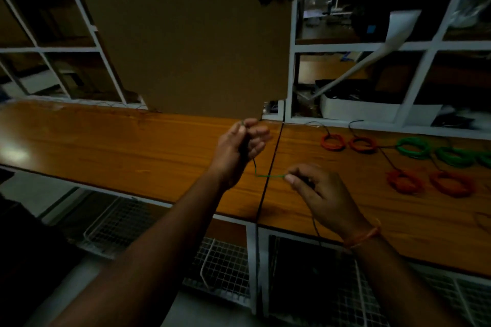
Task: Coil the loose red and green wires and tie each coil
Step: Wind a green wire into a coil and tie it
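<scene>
My left hand [240, 145] is raised, fingers curled round one end of a thin green wire [268, 176]; its tip pokes out above my thumb. My right hand [316, 191] pinches the same wire between thumb and forefinger, lower and to the right. Between the hands the wire drops, kinks, then runs flat to my right fingertips. A dark strand trails from under the right hand down past the table edge; can't tell if it's the same wire. Orange thread band on my right wrist.

Both hands are over a glossy wooden table [106, 146], with a dark seam running right between them. Far right on it: four red coils [333, 141], round and fuzzy with blur, and green coils [414, 148], the last cut off by the frame edge. Thin dark leads snake among them.

A flat brown cardboard sheet [191, 34] stands behind. White shelving [366, 46] either side, contents dim and unreadable. Wire mesh racks [223, 268] below the table.
</scene>
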Motion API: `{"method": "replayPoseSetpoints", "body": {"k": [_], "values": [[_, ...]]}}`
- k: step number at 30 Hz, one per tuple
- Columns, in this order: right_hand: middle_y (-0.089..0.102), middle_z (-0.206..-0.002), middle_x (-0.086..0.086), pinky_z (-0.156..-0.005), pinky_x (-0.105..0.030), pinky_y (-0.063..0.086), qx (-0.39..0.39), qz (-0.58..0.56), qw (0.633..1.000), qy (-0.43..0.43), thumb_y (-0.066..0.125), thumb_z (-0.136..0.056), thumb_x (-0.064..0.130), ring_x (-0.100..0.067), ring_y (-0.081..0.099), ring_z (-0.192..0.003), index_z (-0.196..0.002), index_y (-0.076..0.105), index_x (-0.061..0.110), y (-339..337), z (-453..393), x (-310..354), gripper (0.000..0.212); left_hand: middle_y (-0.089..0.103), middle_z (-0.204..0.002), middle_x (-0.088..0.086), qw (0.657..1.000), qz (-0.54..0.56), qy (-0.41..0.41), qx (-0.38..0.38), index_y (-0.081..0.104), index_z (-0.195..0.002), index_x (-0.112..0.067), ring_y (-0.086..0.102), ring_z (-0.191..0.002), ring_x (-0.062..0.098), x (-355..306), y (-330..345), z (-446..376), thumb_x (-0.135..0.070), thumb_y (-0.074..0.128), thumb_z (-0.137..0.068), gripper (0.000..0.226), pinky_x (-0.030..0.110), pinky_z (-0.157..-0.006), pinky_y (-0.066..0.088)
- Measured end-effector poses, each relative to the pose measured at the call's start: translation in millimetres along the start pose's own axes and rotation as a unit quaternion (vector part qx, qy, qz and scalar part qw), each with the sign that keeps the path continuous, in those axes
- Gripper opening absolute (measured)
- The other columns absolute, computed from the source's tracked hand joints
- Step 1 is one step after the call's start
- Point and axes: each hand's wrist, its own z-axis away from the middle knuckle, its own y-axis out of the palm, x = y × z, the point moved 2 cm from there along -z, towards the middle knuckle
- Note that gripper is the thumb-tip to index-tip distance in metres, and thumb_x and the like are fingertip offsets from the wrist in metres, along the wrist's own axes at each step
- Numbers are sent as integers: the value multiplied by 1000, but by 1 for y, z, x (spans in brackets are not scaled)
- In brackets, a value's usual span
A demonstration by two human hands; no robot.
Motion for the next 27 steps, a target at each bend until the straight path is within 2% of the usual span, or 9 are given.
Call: {"method": "replayPoseSetpoints", "body": {"k": [4, 8, 10, 13, 16, 18, 20, 24, 27], "values": [[66, -89, 13, -71, -15, 47, -53, -15, 998, -17, 60, -101, 13, 2, 64, -87, -93, 69, 21, -15, -40, 24, 15, 72, -102, 9, 989, -74, -56, 117, 49, -133, -2, 71, -88, 24, 7, 22, 1, -24, 35, -112, 34, 29, -73, 58], [69, -91, 4, -78, -43, 55, -93, -7, 996, 11, 58, -102, 18, -12, 66, -89, -95, 70, 16, -19, -59, 13, 14, 58, -79, 8, 981, -94, -54, 160, 57, -123, -1, 41, -52, 14, 9, 25, -4, -22, 37, -110, 32, 29, -48, 24], [68, -89, 3, -78, -49, 54, -108, -5, 994, 18, 59, -102, 19, -16, 65, -87, -94, 70, 17, -17, -63, 7, 14, 44, -69, 1, 980, -84, -69, 165, 61, -110, -5, 25, -51, 14, 8, 22, -7, -23, 36, -109, 30, 33, -50, 14], [68, -92, 5, -81, -52, 54, -130, -22, 990, 40, 59, -101, 23, -16, 65, -91, -96, 70, 19, -12, -65, -1, 13, 32, -64, -2, 977, -37, -101, 186, 63, -98, -9, 19, -51, 13, 7, 20, -7, -26, 38, -107, 31, 32, -50, 11], [68, -94, 8, -76, -38, 53, -151, -46, 984, 80, 58, -102, 23, -7, 64, -90, -97, 69, 19, -6, -65, -5, 12, 30, -62, -4, 966, 19, -129, 224, 63, -94, -10, 16, -50, 11, 9, 20, -5, -26, 40, -105, 30, 29, -48, 11], [65, -88, 10, -69, -30, 47, -159, -91, 976, 116, 57, -103, 24, -3, 60, -80, -97, 68, 19, -2, -64, -6, 13, 33, -62, -5, 954, 54, -146, 254, 61, -95, -8, 19, -48, 9, 10, 22, -3, -22, 38, -106, 29, 26, -47, 13], [60, -83, 2, -63, -33, 43, -170, -132, 967, 140, 56, -104, 25, -9, 55, -74, -96, 66, 15, -1, -64, -7, 16, 37, -63, -3, 943, 71, -165, 281, 60, -97, -7, 27, -47, 7, 11, 23, -1, -19, 36, -106, 28, 23, -46, 19], [67, -89, 0, -57, -27, 45, -156, -151, 961, 169, 54, -104, 27, -12, 59, -77, -97, 65, 16, -2, -61, -11, 17, 44, -69, 1, 929, 77, -177, 316, 59, -104, -4, 42, -55, 9, 14, 24, 8, -13, 35, -105, 25, 20, -51, 35], [69, -88, -1, -52, -25, 40, -119, -176, 958, 192, 53, -105, 27, -15, 58, -69, -98, 66, 14, 2, -55, -16, 20, 46, -68, -3, 915, 156, -177, 328, 56, -108, -4, 41, -53, 5, 14, 26, 12, -12, 35, -106, 23, 18, -50, 32]]}}
